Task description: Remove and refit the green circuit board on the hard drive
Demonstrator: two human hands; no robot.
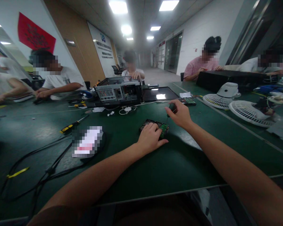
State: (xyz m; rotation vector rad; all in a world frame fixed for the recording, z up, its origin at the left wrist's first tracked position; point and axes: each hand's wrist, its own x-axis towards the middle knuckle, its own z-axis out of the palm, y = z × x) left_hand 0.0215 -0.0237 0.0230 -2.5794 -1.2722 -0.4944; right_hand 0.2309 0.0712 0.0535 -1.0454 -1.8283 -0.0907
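A flat black device with a frame-like edge (pixel 145 123) lies on the green table, and a green circuit board (pixel 164 128) shows at its right end. My left hand (pixel 151 136) lies over the device, its fingers bent onto it and its thumb stretched out to the right. Much of the device is hidden beneath that hand. Above the board's right end, my right hand (pixel 180 114) grips a screwdriver with a dark green handle (pixel 171 110). Its thin shaft points down at the board; whether the tip touches a screw is too small to tell.
An opened computer case (pixel 119 91) stands ahead, beside a dark flat panel (pixel 160 94). A yellow-black screwdriver (pixel 69 127) and black cables (pixel 48 171) lie left. White fan parts (pixel 226 94) and a black case (pixel 228 80) are at right. Several people sit around the table.
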